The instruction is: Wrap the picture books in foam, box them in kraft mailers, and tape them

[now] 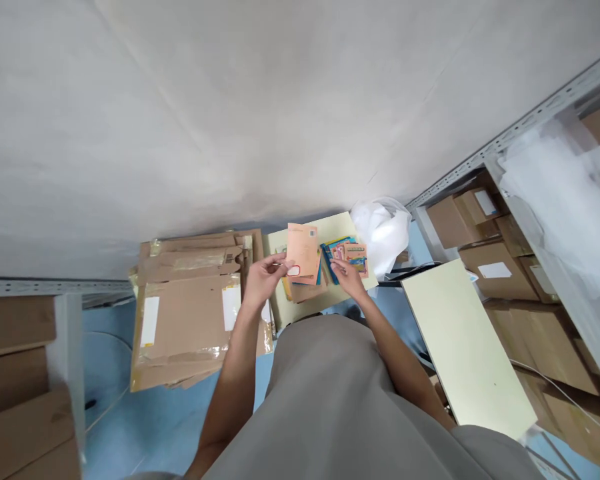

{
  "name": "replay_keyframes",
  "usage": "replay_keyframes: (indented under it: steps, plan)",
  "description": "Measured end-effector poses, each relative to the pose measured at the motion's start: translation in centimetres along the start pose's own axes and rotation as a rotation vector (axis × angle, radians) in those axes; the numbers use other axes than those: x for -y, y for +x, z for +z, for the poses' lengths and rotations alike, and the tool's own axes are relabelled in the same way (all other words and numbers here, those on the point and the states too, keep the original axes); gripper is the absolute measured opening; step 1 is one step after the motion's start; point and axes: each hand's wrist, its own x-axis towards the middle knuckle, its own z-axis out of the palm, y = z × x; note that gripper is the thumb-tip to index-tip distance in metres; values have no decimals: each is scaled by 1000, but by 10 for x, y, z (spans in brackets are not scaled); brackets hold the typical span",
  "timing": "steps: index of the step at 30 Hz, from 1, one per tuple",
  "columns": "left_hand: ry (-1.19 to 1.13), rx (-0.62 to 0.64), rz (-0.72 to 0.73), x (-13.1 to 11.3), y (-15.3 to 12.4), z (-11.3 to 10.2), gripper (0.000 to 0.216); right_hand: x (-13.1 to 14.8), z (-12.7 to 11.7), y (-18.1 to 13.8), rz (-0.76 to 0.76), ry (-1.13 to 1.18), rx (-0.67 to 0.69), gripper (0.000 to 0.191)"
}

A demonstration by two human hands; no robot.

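My left hand pinches a thin salmon-orange booklet by its lower left edge. A small barcode-like patch and a red-outlined white label show on its face. Beneath it, other coloured booklets poke out on the pale table. My right hand has its fingers closed at the edge of a dark blue booklet, which looks tilted. Beside that hand lies a pile of colourful booklets, partly covered by my fingers.
Flattened cardboard boxes are stacked left of the table. A white plastic bag sits at its right end, against the wall. Another pale board stands at my right. Shelves with cardboard boxes flank both sides.
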Motion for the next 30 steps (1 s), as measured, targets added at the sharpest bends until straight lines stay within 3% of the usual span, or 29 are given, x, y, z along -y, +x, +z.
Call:
replay_keyframes:
  steps: [4, 8, 14, 18, 24, 27, 30]
  plan:
    - [2, 190, 29, -18, -6, 65, 68, 11, -56, -24, -12, 254, -93, 58]
    - [75, 352, 76, -29, -17, 137, 61, 2, -113, -56, -15, 391, -206, 63]
    - [155, 542, 155, -37, -37, 249, 44, -39, -203, -111, -25, 476, -432, 49]
    - [210, 569, 248, -34, -55, 336, 40, -73, -263, -154, -27, 488, -622, 35]
    - [199, 665, 334, -33, -98, 466, 32, -116, -344, -219, -14, 591, -788, 40]
    - [186, 722, 318, -33, -118, 514, 32, -127, -375, -251, 1, 586, -903, 42]
    - [146, 802, 291, -31, -132, 545, 31, -133, -395, -275, 34, 584, -944, 42]
